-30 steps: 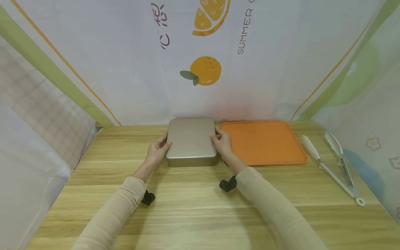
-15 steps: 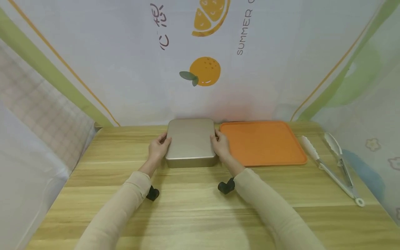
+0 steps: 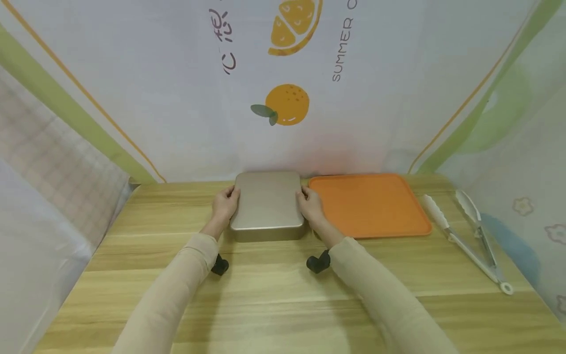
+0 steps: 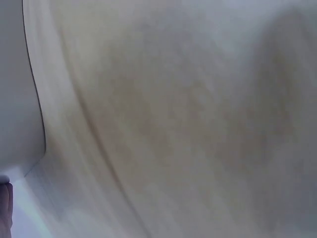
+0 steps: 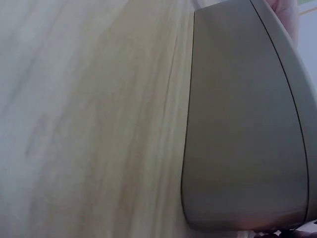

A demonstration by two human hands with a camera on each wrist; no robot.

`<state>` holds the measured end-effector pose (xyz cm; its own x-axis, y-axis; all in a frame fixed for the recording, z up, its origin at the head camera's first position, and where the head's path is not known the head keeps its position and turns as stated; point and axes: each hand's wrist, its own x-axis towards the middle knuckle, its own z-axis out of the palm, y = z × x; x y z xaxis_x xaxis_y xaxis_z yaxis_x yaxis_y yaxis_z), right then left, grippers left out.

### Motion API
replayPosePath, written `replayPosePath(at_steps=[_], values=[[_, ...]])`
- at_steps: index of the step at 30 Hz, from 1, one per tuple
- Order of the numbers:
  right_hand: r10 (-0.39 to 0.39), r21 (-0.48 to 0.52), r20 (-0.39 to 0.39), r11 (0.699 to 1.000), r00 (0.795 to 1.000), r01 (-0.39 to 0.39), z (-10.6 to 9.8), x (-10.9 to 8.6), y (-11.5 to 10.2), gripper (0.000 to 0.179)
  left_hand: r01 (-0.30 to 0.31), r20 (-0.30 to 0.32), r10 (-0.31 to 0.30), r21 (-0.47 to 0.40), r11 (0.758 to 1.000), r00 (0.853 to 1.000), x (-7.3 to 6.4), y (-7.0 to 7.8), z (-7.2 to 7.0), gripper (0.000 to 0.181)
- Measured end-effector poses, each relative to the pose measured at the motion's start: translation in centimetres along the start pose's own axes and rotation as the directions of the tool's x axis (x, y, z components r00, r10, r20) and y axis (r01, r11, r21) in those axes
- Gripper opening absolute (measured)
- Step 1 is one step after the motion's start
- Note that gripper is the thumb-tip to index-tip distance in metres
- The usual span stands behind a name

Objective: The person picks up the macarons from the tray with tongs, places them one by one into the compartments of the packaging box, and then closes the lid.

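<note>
A square, champagne-coloured metal box with a flat lid rests at the back middle of the wooden table. My left hand grips the lid's left edge, its thumb along the top. At the opposite edge, my right hand holds the lid the same way, fingers curled down its side. A thin dark seam between lid and body shows in the right wrist view, where the box wall stands on the wood. The left wrist view catches a rounded corner of the box and a bit of a finger.
An orange tray lies close to the right of the box, partly behind my right hand. Farther right, white-tipped tongs lie spread on the table. A white curtain printed with oranges hangs right behind the box.
My left hand has moved slightly forward along the box's side, its fingers drawing in at the lid's edge. The right hand keeps its place. The head view has shifted slightly.
</note>
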<state>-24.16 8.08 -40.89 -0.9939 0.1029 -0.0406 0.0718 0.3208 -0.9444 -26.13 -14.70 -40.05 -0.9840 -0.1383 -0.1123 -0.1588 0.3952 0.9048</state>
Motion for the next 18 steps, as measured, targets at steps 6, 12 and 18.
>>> replayPosePath(at_steps=[6,12,18], values=[[-0.028,-0.015,-0.036,1.0,0.999,0.028,0.21,-0.08,0.34,0.046,-0.029,-0.023,0.03,0.042,0.999,0.999,0.08,-0.08,0.38,0.048],[-0.047,-0.026,-0.062,0.999,0.997,0.045,0.52,-0.13,0.46,0.046,-0.039,-0.043,0.042,0.049,0.998,0.998,0.0,-0.05,0.44,0.049],[-0.048,-0.017,-0.065,0.999,0.997,0.047,0.67,0.0,0.67,0.046,-0.046,-0.062,0.049,0.06,0.997,0.997,-0.05,-0.22,0.46,0.049]])
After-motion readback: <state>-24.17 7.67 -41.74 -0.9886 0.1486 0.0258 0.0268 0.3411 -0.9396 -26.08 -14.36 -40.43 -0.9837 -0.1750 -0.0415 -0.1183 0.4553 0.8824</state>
